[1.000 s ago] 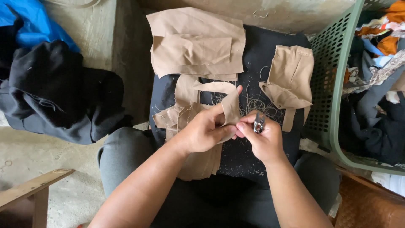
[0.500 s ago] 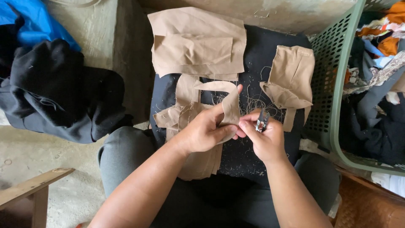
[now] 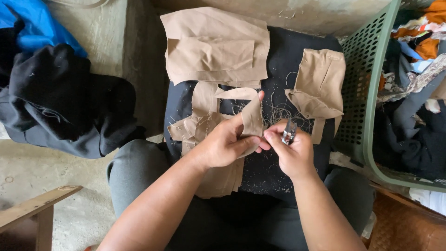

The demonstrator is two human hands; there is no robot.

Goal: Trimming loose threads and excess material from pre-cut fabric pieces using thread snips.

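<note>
Concrete floor beneath, black lap cloth strewn with threads; left hand pinching tan fabric piece centre-lap, right hand closed around thread snips; likely risk: blades nicking cloth or left fingertips touching alongside.

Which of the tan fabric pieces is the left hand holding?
The left hand grips the tan strip piece in the middle; the large folded piece above and the piece beside the basket lie untouched.

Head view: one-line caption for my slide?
Left hand pinches a tan fabric strip while right hand holds small snips over a lap of cut pieces.
</note>
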